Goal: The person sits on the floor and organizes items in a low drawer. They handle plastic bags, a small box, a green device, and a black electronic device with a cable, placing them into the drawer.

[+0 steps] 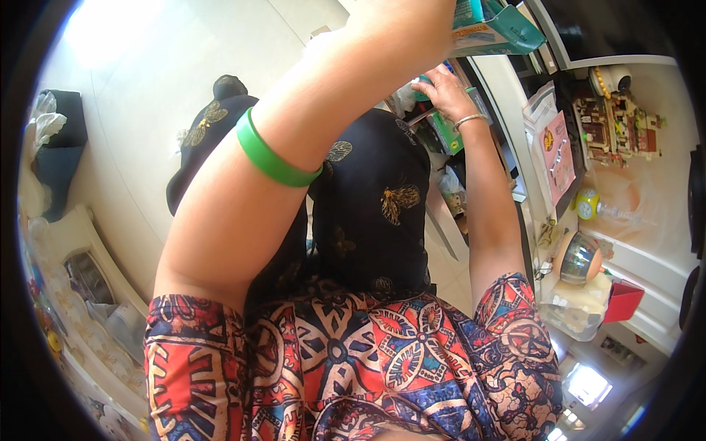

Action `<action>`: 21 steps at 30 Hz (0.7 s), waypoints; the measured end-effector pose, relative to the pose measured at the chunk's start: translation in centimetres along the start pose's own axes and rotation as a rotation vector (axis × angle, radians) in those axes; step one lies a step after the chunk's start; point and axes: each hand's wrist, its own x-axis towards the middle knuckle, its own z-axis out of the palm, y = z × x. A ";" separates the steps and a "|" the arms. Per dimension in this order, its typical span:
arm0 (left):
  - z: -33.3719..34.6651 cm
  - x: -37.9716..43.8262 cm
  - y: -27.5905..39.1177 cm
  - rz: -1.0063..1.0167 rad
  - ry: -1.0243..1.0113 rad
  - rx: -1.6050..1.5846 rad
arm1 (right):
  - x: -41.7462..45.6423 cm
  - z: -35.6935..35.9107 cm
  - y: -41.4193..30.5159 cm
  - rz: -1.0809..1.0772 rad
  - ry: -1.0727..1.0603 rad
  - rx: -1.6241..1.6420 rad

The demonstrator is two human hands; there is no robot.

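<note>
My left arm, with a green band around it, stretches up across the view to the top edge; its hand lies outside the picture. Beside that arm, at the top right, is a teal printed box (496,36) with an open flap. My right hand (448,93), a metal bracelet at its wrist, reaches into an open drawer or low compartment. Its thumb and fingers are bent over teal and blue items there; whether it grips one is unclear. A green box (445,132) lies just below this hand, and a clear plastic bag (405,98) is left of it.
My knees in black cloth fill the middle. At right, a counter holds a pink packet (556,160), a building-brick model (620,129), a yellow-green container (588,204) and a red box (623,301). A dark bin (63,149) and a pale chair (99,248) stand at left.
</note>
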 end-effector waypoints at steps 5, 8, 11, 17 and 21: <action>0.6 0.6 -0.3 -0.052 -0.006 0.030 | 0.7 -1.4 -0.6 0.169 -0.018 0.065; 0.6 0.6 -0.3 -0.026 0.000 0.037 | 0.2 -1.8 0.3 0.291 -0.033 0.144; -0.1 0.3 0.2 -0.032 -0.001 0.004 | -1.0 -1.6 2.2 0.308 -0.032 0.334; -0.4 0.0 0.6 -0.057 0.014 0.035 | -3.5 -1.9 1.5 0.418 -0.059 0.627; -0.4 -0.5 0.3 -0.002 0.040 0.047 | -4.7 -3.1 -0.1 0.631 -0.046 0.885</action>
